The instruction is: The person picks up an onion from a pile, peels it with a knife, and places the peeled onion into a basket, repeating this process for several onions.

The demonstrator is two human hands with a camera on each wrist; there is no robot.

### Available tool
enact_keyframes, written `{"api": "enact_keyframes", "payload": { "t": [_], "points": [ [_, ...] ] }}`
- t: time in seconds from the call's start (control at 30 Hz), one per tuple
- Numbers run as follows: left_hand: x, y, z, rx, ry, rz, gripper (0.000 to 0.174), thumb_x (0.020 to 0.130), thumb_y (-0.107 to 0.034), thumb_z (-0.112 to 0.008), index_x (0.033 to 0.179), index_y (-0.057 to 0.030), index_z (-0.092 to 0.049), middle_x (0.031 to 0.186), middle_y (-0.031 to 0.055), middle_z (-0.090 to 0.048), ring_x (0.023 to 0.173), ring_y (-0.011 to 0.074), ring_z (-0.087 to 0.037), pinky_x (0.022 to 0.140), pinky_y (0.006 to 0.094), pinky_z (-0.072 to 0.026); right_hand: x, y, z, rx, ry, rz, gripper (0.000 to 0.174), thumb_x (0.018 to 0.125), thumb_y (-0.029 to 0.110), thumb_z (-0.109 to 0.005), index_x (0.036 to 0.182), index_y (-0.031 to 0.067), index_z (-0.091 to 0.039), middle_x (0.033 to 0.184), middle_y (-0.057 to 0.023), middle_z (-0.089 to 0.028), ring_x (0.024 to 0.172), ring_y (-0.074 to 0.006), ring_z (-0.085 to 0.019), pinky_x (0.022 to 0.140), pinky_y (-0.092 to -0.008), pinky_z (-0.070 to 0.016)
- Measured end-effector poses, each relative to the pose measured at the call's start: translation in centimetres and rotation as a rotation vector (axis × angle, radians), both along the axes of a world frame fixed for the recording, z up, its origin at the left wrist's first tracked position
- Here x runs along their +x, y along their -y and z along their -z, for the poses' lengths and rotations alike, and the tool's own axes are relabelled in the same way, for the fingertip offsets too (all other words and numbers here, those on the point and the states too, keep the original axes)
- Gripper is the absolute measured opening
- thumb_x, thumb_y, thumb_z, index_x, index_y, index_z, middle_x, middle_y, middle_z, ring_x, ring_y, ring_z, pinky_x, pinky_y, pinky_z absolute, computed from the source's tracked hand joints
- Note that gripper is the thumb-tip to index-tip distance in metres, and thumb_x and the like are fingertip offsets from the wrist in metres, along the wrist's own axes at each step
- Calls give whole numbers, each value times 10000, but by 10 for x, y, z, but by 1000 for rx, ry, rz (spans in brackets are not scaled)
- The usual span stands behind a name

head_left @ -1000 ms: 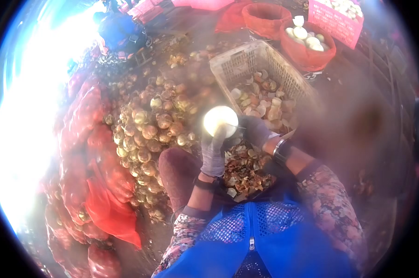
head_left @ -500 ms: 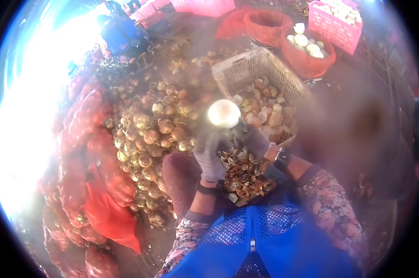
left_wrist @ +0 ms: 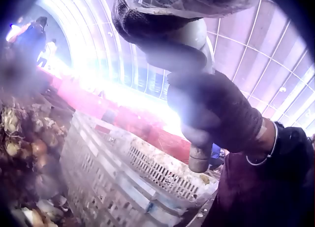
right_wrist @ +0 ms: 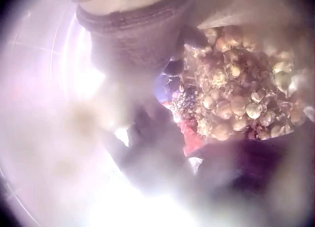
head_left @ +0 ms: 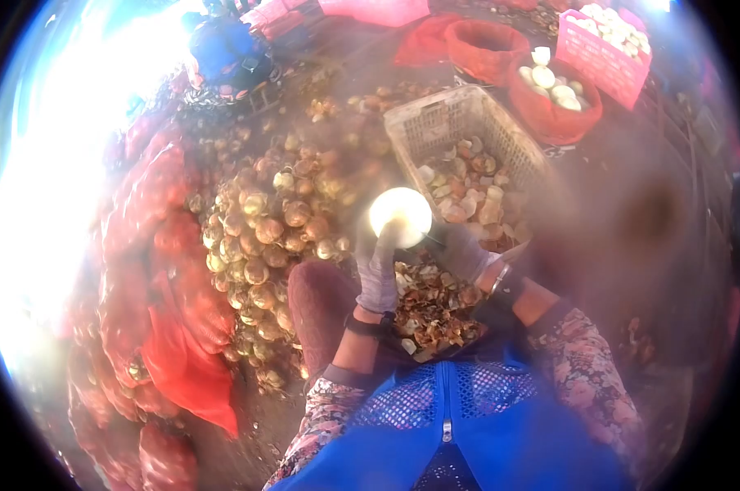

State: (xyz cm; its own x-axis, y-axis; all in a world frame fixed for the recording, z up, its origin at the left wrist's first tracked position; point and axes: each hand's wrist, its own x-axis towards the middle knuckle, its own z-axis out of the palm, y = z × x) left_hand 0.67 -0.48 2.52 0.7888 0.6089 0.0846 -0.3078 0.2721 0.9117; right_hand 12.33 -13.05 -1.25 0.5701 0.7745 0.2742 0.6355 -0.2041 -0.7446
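A peeled white onion (head_left: 401, 214) glows in strong light at the middle of the head view. My gloved left hand (head_left: 375, 278) grips it from below, with the thumb up on its near side. Close at the onion's right is my gloved right hand (head_left: 465, 252), its fingers curled round a small knife. The round end of the knife handle (left_wrist: 199, 160) sticks out below the right hand in the left wrist view; most of the blade is hidden. Brown onion skins (head_left: 435, 315) lie heaped in my lap beneath both hands.
A pale plastic crate (head_left: 435, 106) with peelings stands ahead. Unpeeled onions (head_left: 259, 225) are piled to the left, beside red net sacks (head_left: 173, 311). Farther back are a red tub (head_left: 558, 123) and pink crate (head_left: 603, 65) with peeled onions. Another person (head_left: 227, 53) is at upper left.
The left thumb, below the onion half a second ago, is back up on its near side. The onion has moved slightly right and down, still beside the right hand.
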Motion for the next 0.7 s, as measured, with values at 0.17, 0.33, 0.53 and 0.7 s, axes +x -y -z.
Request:
{"api": "enact_keyframes", "payload": {
  "t": [0.17, 0.33, 0.53, 0.7],
  "points": [
    [-2, 4, -4, -23, 18, 44, 560, 896, -375, -672, 1288, -25, -478, 1014, 140, -640, 703, 206, -666, 545, 287, -569, 4, -3, 16, 3, -7, -44, 190, 874, 208, -617, 962, 48, -670, 831, -193, -668, 769, -346, -655, 695, -423, -515],
    [1, 13, -3, -299, 92, 251, 517, 919, -376, -632, 1221, 30, -527, 958, 129, -661, 674, 172, -647, 519, 250, -527, 11, -24, 35, 285, 125, -80, 296, 860, 140, -626, 1143, 58, -653, 982, -159, -683, 896, -317, -661, 807, -416, -536],
    [-7, -1, -7, -227, 60, 259, 547, 920, -411, -631, 1249, 8, -507, 947, 125, -667, 655, 167, -642, 549, 277, -544, -8, -10, -13, 274, 52, -283, 522, 837, 107, -643, 1341, 34, -529, 1106, -132, -656, 1002, -287, -639, 856, -394, -535],
    [1, 9, -13, -361, 145, 192, 441, 958, -382, -577, 1150, 16, -580, 887, 106, -682, 660, 159, -648, 548, 250, -523, 12, -9, -11, 295, 394, -390, 577, 835, 102, -655, 1386, 49, -493, 1115, -120, -642, 945, -253, -649, 761, -354, -545]
  ]
}}
